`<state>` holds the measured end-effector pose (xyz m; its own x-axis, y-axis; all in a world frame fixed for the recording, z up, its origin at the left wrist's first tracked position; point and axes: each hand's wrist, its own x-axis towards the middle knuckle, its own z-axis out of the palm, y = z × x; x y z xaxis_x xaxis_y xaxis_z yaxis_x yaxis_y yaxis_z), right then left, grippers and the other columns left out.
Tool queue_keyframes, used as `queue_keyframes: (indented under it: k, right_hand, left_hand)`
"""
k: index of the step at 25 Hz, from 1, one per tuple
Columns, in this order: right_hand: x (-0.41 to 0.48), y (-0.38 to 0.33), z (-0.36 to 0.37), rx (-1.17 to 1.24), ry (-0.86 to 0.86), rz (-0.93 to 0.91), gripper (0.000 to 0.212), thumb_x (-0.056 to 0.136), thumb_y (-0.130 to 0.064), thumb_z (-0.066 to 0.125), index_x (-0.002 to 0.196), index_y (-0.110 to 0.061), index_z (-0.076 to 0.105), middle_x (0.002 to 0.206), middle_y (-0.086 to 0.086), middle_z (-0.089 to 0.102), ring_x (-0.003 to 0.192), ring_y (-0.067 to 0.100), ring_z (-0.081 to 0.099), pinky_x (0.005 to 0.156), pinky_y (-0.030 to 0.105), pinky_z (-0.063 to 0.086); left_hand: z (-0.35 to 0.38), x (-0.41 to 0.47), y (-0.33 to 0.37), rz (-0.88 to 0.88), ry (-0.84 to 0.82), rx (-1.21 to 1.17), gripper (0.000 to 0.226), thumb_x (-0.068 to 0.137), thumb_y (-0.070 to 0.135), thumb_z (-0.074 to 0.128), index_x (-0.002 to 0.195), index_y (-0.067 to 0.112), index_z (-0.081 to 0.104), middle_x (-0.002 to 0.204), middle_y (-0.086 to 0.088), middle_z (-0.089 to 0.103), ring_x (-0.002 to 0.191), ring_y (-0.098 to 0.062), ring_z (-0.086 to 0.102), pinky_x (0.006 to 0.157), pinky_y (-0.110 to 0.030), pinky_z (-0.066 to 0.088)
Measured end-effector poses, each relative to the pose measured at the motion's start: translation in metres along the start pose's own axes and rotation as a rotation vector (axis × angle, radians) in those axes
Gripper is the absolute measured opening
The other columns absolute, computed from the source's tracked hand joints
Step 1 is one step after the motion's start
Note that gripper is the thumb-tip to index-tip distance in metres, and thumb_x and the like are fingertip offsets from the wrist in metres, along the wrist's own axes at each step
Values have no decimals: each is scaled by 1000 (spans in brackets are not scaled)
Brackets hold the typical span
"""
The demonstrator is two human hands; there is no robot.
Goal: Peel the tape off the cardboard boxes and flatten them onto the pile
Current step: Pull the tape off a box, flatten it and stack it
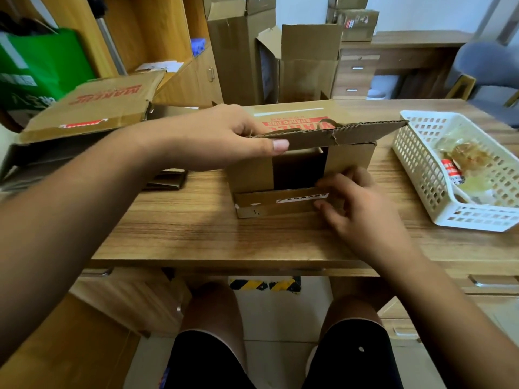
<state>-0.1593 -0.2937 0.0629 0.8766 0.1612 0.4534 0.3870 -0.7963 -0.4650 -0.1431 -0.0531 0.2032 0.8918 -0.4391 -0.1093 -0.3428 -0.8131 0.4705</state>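
Left hand (222,136): pinching upper flap (351,133), thumb below, raised to steady the box (250,175).
Right hand (356,203): fingertips nipping lower flap (269,203) at its end, likely starting a peel.
Box: middle of table (196,234), open side near.
Pile (92,108): flattened, left, within reach.
Basket (415,164): right, collecting crumpled tape (460,153).

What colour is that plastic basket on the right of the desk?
White: the basket is a holed lattice, clearest in the head view.

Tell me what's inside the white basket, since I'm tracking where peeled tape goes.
The white basket holds crumpled clear tape and a red-and-white label scrap; anything beneath that wad is covered.
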Motion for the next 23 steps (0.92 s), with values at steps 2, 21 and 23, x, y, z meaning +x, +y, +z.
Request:
queue_keyframes:
  k: [2,21,23]
  right_hand:
    - [0,-5,1,59,22,10,22,90,-29,70,111,-24,66,107,-2,48,88,15,54,76,42,55]
    - [-29,-13,15,89,108,68,6,97,-22,61,102,-22,64,100,-7,54,87,9,53,71,33,51]
    - [-28,-12,13,102,73,94,15,99,-26,58,113,-28,64,107,-10,53,94,6,54,78,32,53]
  left_hand:
    - [1,0,2,-18,13,13,49,76,74,41,89,35,68,89,13,65,87,-5,61,73,-21,43]
    - [0,-1,-8,-33,111,59,65,79,75,36,88,16,63,87,-10,63,80,-27,58,77,-47,50]
    - [0,-1,-11,-21,110,33,59,80,73,37,91,22,65,90,-6,65,86,-25,60,82,-46,51]
